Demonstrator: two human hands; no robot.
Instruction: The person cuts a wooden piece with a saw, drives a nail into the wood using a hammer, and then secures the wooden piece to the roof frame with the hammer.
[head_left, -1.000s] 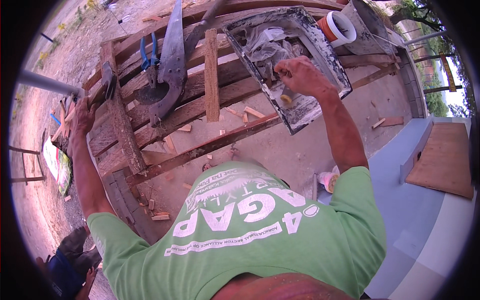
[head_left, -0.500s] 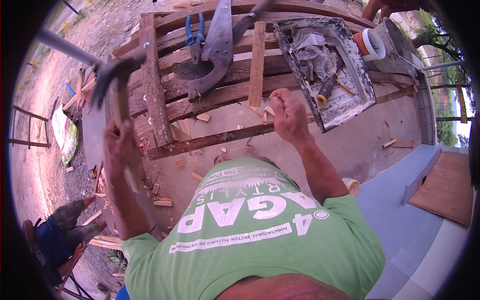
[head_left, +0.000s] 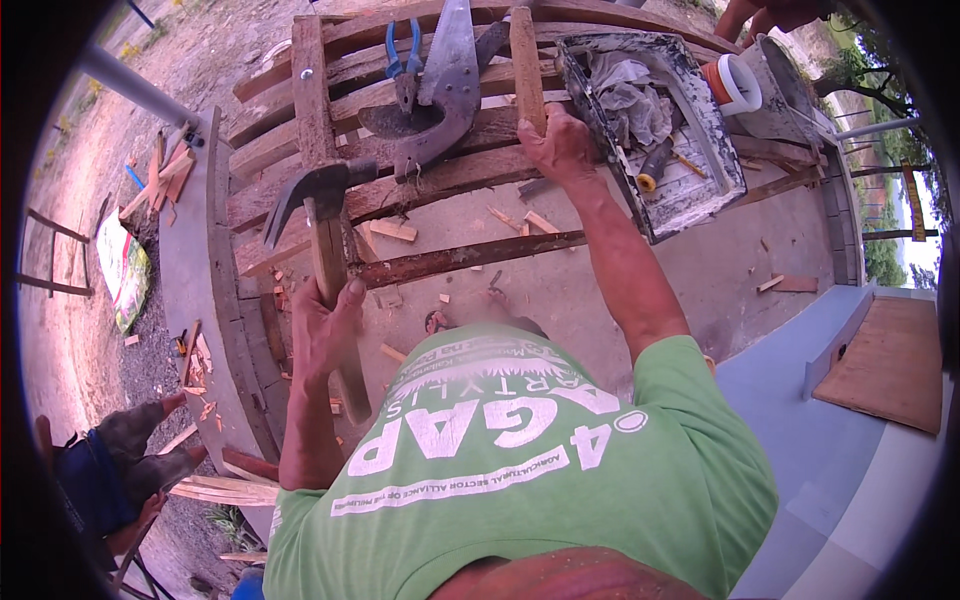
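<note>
My left hand (head_left: 325, 325) is wrapped round the wooden handle of a claw hammer (head_left: 327, 255), its dark head over the near end of a crosspiece (head_left: 311, 95) on the slatted wooden bench (head_left: 470, 170). At the near end of a short wooden strip (head_left: 526, 65), my right hand (head_left: 560, 145) is closed on the wood. Between my hands, a handsaw (head_left: 452, 85) lies on the slats beside blue-handled pliers (head_left: 404, 65). The fingertips of my right hand are partly hidden.
A paint-splattered tray (head_left: 700, 195) holds crumpled plastic and a dark-handled tool. Beside it are a white bucket (head_left: 740, 84) and a grey container (head_left: 785, 85). Wood offcuts (head_left: 393, 230) litter the floor below. Another person (head_left: 125, 465) is at lower left; someone's hands show at upper right.
The hammer has come from the left to over the crosspiece's near end. My right hand has moved forward, from just off the strip's near end to a grip on it.
</note>
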